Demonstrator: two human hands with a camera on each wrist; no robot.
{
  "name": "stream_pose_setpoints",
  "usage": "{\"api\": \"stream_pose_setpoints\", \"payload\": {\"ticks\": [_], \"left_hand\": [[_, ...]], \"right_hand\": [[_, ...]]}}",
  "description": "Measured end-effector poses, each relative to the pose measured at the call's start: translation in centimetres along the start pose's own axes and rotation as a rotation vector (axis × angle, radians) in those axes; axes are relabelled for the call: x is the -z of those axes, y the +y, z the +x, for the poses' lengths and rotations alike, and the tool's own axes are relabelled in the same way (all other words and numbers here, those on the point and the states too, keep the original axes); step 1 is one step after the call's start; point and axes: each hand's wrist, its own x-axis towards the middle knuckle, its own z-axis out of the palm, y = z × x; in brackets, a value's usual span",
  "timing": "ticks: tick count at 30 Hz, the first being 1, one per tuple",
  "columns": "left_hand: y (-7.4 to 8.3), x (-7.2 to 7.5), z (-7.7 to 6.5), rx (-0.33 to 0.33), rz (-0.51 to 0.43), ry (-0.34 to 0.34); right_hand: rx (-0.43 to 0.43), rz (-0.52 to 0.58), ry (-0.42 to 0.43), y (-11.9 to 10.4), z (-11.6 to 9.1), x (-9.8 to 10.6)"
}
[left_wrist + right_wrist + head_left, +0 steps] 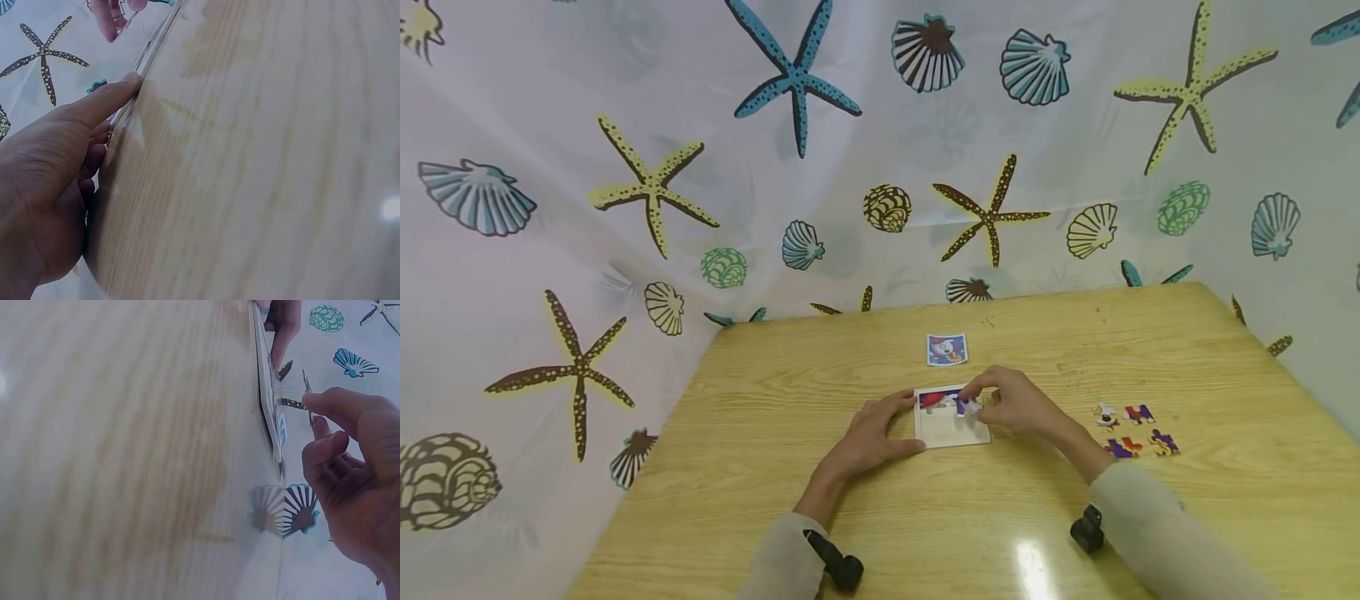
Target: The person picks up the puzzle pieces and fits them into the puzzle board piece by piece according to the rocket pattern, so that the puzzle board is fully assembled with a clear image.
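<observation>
A white-rimmed jigsaw tray [951, 431] lies flat on the table in the head view, with purple, red and white pieces along its far side and bare board nearer me. My left hand [874, 432] rests at the tray's left side, its thumb at the near corner and its fingers by the far one. Between the thumb and forefinger of my right hand [1018, 404], a puzzle piece [969, 407] is pinched over the tray's right part. In the right wrist view that piece [308, 387] is seen edge-on, apart from the tray [267, 394].
Several loose puzzle pieces [1122, 448] lie on the wooden table [820, 358], right of my right forearm. A small picture card [947, 350] lies beyond the tray. Behind the table hangs a cloth [850, 150] printed with shells and starfish.
</observation>
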Motion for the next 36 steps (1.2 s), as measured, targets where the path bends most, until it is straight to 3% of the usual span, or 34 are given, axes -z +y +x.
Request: {"api": "stream_pose_setpoints", "payload": {"ticks": [15, 26, 36], "left_hand": [[-0.2, -0.1, 0.0, -0.004, -0.012, 0.012], [-0.1, -0.1, -0.1, -0.018, -0.028, 0.016], [0.0, 0.2, -0.3, -0.019, -0.032, 0.013]], "right_hand": [[0.074, -0.065, -0.056, -0.9, 2.0, -2.7], [0.035, -0.027, -0.094, -1.3, 3.3, -4.0], [-0.014, -0.044, -0.078, -1.7, 3.7, -4.7]]}}
